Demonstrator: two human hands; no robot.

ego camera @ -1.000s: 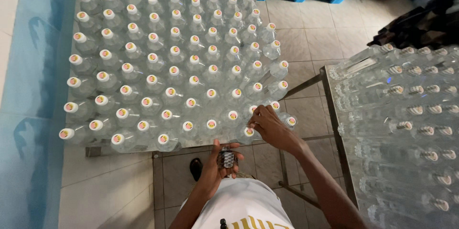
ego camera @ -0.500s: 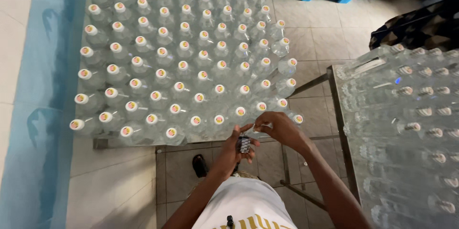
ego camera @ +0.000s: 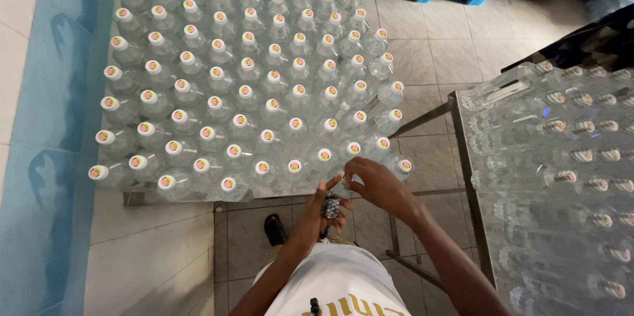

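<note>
Both hands together on one clear bottle: left hand (ego camera: 321, 213) grips its neck, right hand (ego camera: 378, 184) pinches the top. Looks light, slick; hold the neck.

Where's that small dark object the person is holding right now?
In the head view, low centre: the small dark object sits in the left hand, just below the right hand, at the near edge of the capped bottles.

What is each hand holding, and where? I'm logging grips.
Left hand grips a small dark studded cylinder around its side; right hand pinches above it, contents hidden.
</note>
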